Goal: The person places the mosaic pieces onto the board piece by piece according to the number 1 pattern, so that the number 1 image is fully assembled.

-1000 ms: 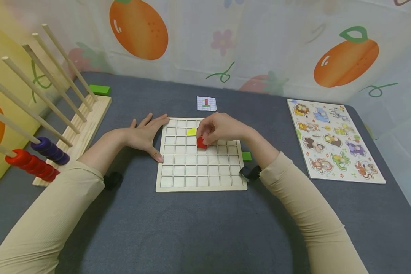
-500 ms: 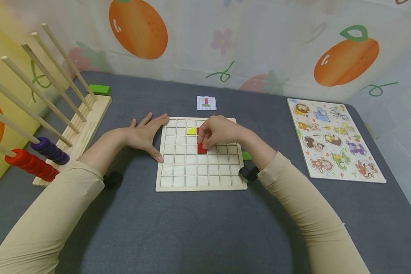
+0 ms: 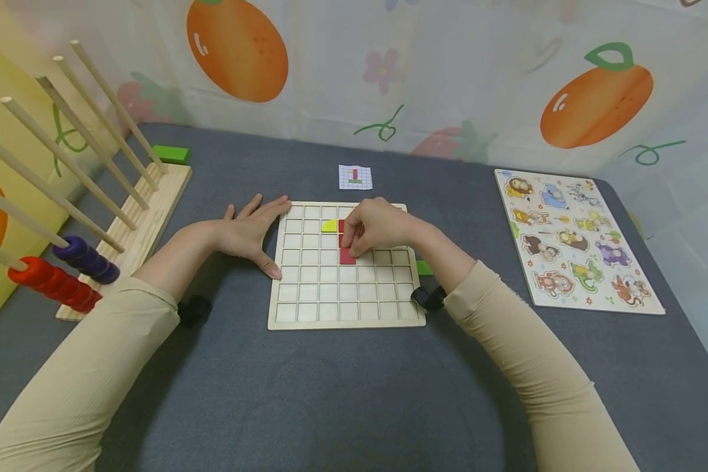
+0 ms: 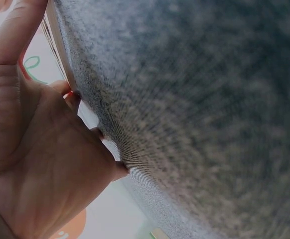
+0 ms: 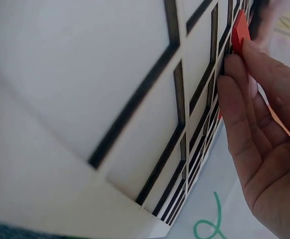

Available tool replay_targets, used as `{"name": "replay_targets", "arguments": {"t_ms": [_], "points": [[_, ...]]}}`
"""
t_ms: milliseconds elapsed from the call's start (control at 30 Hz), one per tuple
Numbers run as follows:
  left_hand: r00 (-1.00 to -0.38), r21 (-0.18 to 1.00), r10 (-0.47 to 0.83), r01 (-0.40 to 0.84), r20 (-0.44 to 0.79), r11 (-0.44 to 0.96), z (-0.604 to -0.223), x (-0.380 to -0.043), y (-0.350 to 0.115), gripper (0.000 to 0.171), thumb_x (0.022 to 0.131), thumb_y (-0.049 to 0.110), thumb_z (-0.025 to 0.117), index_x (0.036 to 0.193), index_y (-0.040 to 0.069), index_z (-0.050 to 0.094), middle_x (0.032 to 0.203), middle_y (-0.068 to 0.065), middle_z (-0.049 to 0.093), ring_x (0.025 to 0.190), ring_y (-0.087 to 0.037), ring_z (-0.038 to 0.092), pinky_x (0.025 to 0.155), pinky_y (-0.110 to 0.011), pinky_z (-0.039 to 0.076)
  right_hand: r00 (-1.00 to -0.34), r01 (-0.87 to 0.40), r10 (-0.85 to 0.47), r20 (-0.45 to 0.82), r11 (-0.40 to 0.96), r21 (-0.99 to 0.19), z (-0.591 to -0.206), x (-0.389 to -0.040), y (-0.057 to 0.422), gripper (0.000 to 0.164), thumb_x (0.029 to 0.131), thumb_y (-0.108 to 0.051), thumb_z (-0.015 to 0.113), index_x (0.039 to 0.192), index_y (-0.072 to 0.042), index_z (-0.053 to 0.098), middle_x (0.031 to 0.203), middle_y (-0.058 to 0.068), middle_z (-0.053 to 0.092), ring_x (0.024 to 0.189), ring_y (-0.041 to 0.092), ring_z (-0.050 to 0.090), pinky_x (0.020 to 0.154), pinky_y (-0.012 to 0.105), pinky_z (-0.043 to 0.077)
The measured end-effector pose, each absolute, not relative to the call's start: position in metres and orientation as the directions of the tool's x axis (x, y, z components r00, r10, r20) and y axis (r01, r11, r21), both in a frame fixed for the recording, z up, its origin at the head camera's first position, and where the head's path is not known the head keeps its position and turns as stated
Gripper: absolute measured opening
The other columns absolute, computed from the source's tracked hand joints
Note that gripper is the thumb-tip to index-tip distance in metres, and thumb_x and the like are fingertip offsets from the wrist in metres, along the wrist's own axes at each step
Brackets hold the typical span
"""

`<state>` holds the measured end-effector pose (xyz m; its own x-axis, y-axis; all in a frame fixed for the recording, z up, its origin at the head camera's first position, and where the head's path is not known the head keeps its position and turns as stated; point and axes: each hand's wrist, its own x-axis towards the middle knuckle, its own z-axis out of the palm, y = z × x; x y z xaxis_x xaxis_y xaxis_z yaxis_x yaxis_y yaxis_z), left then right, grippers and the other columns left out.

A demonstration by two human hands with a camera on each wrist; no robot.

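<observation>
A pale wooden grid board (image 3: 318, 295) lies on the grey table. My left hand (image 3: 242, 236) is spread along its left edge, fingertips at the far corner and thumb at the near side. Over the board's upper middle, my right hand (image 3: 380, 226) pinches a square red tile (image 3: 347, 257) at a grid cell. In the right wrist view that red tile (image 5: 240, 34) stands up slightly at the thumb tip. More red (image 3: 341, 229) shows just beyond, partly hidden by the fingers. A yellow tile with a rounded edge (image 3: 329, 226) sits in a cell to the left.
A small printed pattern card (image 3: 355, 177) lies beyond the board. At left stands a peg rack (image 3: 165, 210) with red and purple rings, a green block (image 3: 172, 155) behind it. An animal puzzle board (image 3: 572, 242) lies right. Another green block (image 3: 425, 268) peeks out by the right wrist.
My right hand has come slightly nearer with the red tile, which has moved about half a cell toward me and lies lower. My left hand has not moved.
</observation>
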<state>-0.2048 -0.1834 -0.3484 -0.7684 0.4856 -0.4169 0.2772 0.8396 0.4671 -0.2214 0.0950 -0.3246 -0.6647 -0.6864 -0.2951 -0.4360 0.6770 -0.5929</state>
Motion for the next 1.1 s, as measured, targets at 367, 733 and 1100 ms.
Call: {"name": "replay_targets", "arguments": {"t_ms": [367, 733, 1100], "points": [[-0.764, 0.467, 0.490, 0.280, -0.421, 0.839, -0.3469, -0.2047, -0.1825, 0.137, 0.063, 0.058, 0.087, 0.161, 0.017, -0.001, 0.169, -0.006, -0.010, 0.153, -0.044, -0.018, 0.110, -0.079, -0.008, -0.661, -0.420, -0.692, -0.289, 0.660, -0.623, -0.3245, -0.2195, 0.0956, 0.010, 0.080, -0.004, 0.077, 0.086, -0.012, 0.077, 0.081, 0.002, 0.075, 0.073, 0.011, 0.066, 0.071, 0.024, 0.052], [-0.767, 0.469, 0.487, 0.277, -0.419, 0.839, -0.3462, -0.2041, -0.1823, 0.137, 0.063, 0.057, 0.088, 0.161, 0.017, 0.000, 0.170, -0.006, -0.009, 0.153, -0.044, -0.017, 0.110, -0.079, -0.008, -0.671, -0.439, -0.690, -0.271, 0.665, -0.604, -0.3266, -0.2214, 0.0942, 0.009, 0.079, -0.007, 0.081, 0.083, -0.014, 0.079, 0.080, 0.000, 0.075, 0.073, 0.010, 0.065, 0.070, 0.023, 0.051], [-0.758, 0.476, 0.492, 0.274, -0.427, 0.835, -0.3463, -0.2047, -0.1824, 0.138, 0.064, 0.057, 0.087, 0.161, 0.017, -0.002, 0.169, -0.006, -0.012, 0.153, -0.043, -0.019, 0.110, -0.079, -0.010, -0.676, -0.455, -0.689, -0.262, 0.670, -0.587, -0.3247, -0.2207, 0.0950, 0.012, 0.078, -0.006, 0.079, 0.081, -0.018, 0.079, 0.083, 0.001, 0.076, 0.076, 0.012, 0.065, 0.070, 0.025, 0.050]]}}
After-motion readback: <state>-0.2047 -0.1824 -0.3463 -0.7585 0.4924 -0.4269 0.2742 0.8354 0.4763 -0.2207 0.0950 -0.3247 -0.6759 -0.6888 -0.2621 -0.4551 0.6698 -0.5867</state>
